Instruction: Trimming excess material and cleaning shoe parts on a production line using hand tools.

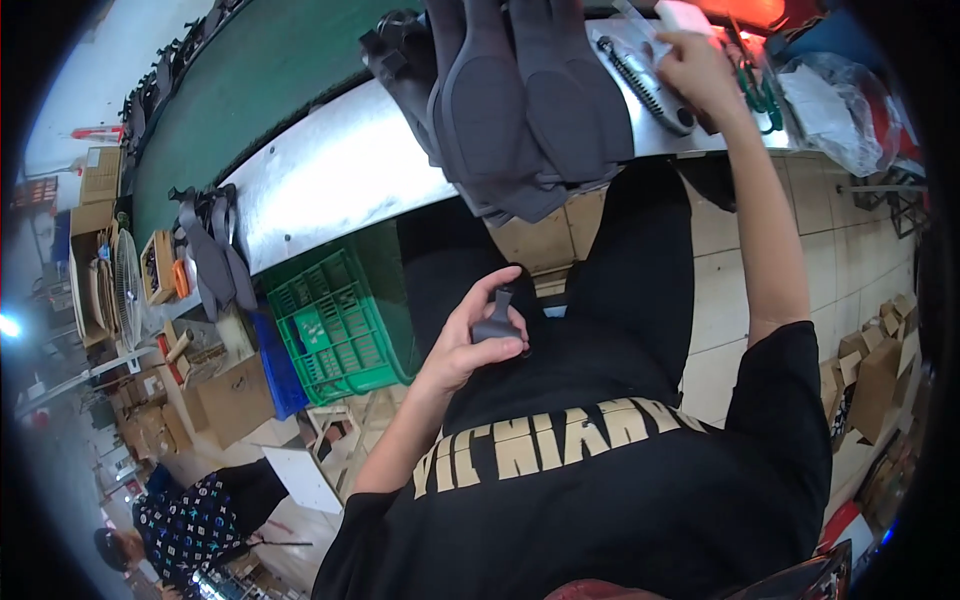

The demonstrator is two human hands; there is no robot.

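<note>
Over my lap, my left hand (468, 338) is closed around a small dark grey plastic piece (494, 322) with a narrow neck and a wider base. My right hand (698, 72) reaches out to the bench's right end, its fingers curled. Whatever lies between those fingers is too hidden to name. Close by are a white block (686, 17), a clear plastic bag (640, 35) and a black tool with a coiled, spring-like section (645, 85). Green-handled scissors (762, 100) lie right of that hand. Several dark grey, paddle-shaped parts (530, 110) hang over the bench's front edge.
A metal bench edge (335, 165) borders a green belt (260, 85). More grey parts (212, 250) hang at the left. Below stands a green crate (335, 325). Clear plastic wrapping (840, 115) lies at right, cardboard boxes (875, 375) on the floor. Another person (190, 525) is at lower left.
</note>
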